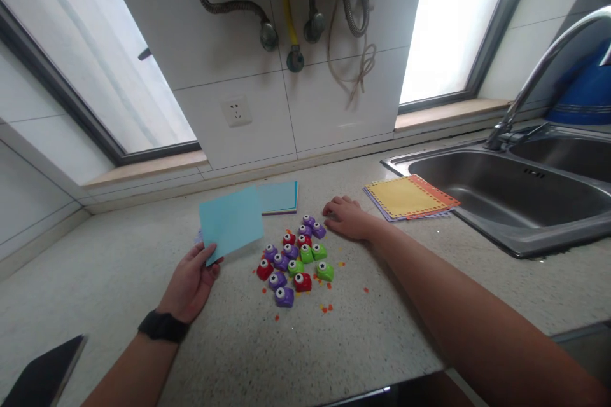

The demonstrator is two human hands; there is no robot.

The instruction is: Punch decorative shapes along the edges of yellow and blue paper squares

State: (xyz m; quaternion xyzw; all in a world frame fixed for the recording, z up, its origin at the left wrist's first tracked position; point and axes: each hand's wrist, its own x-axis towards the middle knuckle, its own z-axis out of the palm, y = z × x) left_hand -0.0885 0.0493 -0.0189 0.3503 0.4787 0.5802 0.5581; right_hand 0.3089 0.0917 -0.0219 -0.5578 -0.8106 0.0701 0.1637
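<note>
A light blue sheet of paper [231, 219] is pinched at its lower corner by my left hand [193, 276], thumb on top, and held up at a tilt. My right hand [346, 216] rests on the counter with its fingers loosely spread and nothing visible in them. Just left of it lies a cluster of small craft punches: purple ones [285, 297], red ones [302, 282] and green ones [325, 271]. Tiny orange and yellow paper bits [326, 309] are scattered around the punches. Behind the held sheet sits a stack of coloured paper [279, 197], partly covered by it.
On the right, a pile of yellow, orange and purple sheets with punched edges [398, 197] lies beside the steel sink [501, 187] and its faucet [539, 76]. A dark flat object [45, 372] is at the lower left. The speckled counter [229, 356] ends at a front edge.
</note>
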